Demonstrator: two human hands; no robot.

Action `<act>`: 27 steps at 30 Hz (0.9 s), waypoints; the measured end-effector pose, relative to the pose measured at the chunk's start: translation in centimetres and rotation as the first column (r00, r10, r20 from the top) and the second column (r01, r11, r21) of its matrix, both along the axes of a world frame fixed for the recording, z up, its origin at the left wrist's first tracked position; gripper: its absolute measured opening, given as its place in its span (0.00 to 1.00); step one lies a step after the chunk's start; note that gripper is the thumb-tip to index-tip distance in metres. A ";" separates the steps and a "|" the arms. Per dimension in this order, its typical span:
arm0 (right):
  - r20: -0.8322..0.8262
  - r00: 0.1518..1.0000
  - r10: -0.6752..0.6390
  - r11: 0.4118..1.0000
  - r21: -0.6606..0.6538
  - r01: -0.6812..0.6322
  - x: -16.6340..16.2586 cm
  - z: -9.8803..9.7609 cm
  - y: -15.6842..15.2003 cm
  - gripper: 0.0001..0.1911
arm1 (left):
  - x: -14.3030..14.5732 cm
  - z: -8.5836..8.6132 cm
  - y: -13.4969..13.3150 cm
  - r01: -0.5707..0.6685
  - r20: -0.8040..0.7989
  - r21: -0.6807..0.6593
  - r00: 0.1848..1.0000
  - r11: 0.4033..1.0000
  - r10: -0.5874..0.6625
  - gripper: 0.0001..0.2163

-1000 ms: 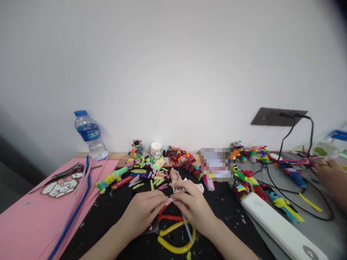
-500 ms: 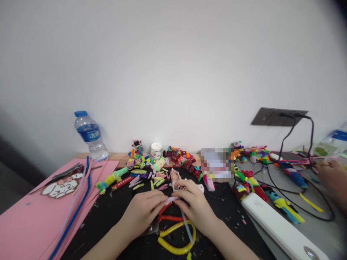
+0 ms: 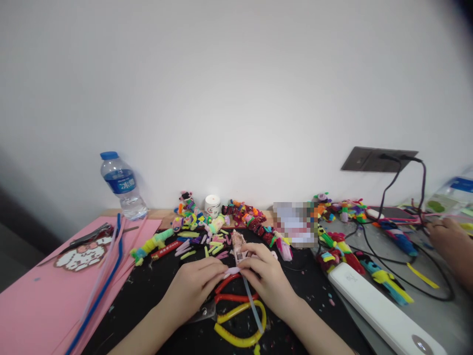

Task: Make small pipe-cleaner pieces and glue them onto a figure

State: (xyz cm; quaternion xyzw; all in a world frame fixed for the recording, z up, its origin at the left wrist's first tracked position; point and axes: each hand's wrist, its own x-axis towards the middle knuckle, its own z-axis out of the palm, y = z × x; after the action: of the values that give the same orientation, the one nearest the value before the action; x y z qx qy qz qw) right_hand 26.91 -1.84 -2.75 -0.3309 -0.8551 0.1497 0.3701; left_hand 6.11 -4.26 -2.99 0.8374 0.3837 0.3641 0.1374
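Note:
My left hand (image 3: pixel 192 288) and my right hand (image 3: pixel 266 278) meet over the black mat (image 3: pixel 155 291), fingertips pinched together on a pale lilac pipe cleaner (image 3: pixel 233 270). A thin translucent stick (image 3: pixel 253 305) trails down from under my right hand. Just behind the fingers stands a small pink fuzzy figure (image 3: pixel 238 242). Beneath my hands lie red-handled scissors (image 3: pixel 231 296) and yellow-handled pliers (image 3: pixel 240 325).
Cut pipe-cleaner bits (image 3: pixel 207 244) and finished figures (image 3: pixel 254 222) crowd the back. A water bottle (image 3: pixel 121 186) and pink foam sheets (image 3: pixel 48 291) sit left. A white power strip (image 3: pixel 380 310), cables (image 3: pixel 391 256) and another person's hand (image 3: pixel 449 241) are at right.
My hands shifted slightly up and left while working the lilac pipe cleaner; the view barely moved. The other person's hand drew a little nearer the right edge.

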 end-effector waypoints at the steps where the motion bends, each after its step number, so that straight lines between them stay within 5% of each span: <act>1: -0.003 1.000 0.001 1.000 -0.001 -0.001 0.0 0.0 0.0 0.07 | 0.0 0.0 0.0 0.005 0.000 0.004 1.000 1.000 -0.005 0.08; 16: -0.030 0.999 0.014 1.000 -0.010 -0.014 0.0 0.1 -0.1 0.07 | 0.1 0.0 0.1 0.008 -0.038 -0.019 0.999 1.000 -0.009 0.09; 23: -0.078 0.983 -0.168 0.984 0.039 0.172 0.3 -0.1 0.5 0.07 | -1.6 -0.4 1.1 -0.378 -0.048 0.017 0.924 0.926 0.378 0.09; 27: -0.090 0.970 -0.225 0.973 0.027 0.228 0.3 -0.3 0.7 0.07 | -2.0 -0.6 1.8 -0.409 -0.128 -0.005 0.905 0.912 0.405 0.09</act>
State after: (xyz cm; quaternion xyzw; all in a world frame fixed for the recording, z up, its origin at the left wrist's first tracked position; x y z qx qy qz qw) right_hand 27.22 -1.10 -3.07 -0.4125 -0.7976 0.1050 0.4273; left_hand 4.12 -2.48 -3.57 0.7577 0.5636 0.3256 0.0476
